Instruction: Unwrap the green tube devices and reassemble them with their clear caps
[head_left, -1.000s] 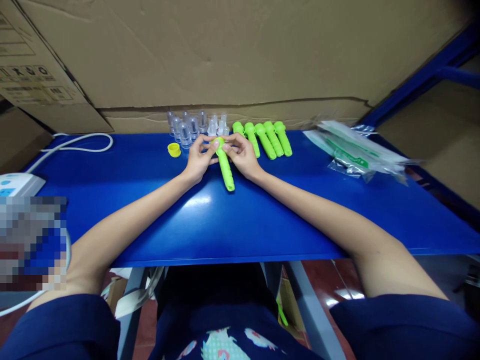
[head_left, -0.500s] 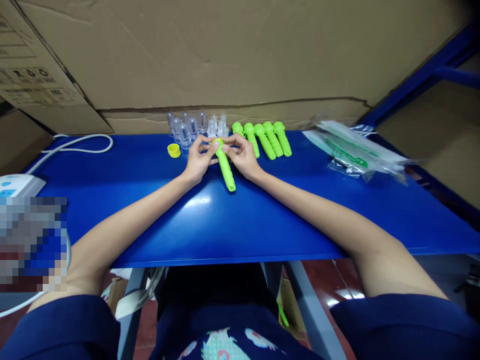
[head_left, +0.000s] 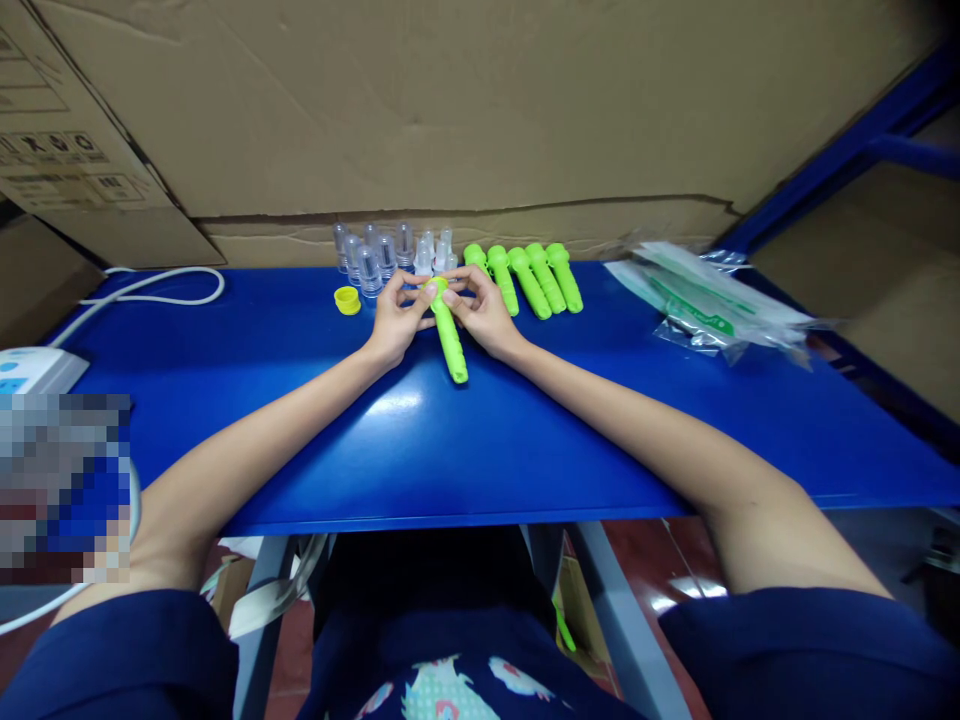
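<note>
A lime-green toy flashlight body (head_left: 452,347) is pinched at its wide head end by both hands, its handle slanting down toward me. My left hand (head_left: 397,322) grips the head from the left, the thumb on top. From the other side, my right hand (head_left: 484,315) presses its thumb and fingers on the same head. Just beyond the hands stand several small clear-tipped white parts (head_left: 424,255), partly covered by my fingers. Left of them are several clear plastic domes (head_left: 369,272) and a yellow ring-shaped cap (head_left: 347,300).
Several more green flashlight bodies (head_left: 530,282) lie in a row right of my hands. Plastic packaging bags (head_left: 712,300) are piled farther right on the blue table (head_left: 450,460). A white power strip (head_left: 43,370) with a cable sits at the left. Cardboard (head_left: 450,110) walls the back.
The handle of the green flashlight body has shifted very slightly left. Both hands keep their hold on its head, and the other parts stay where they were.
</note>
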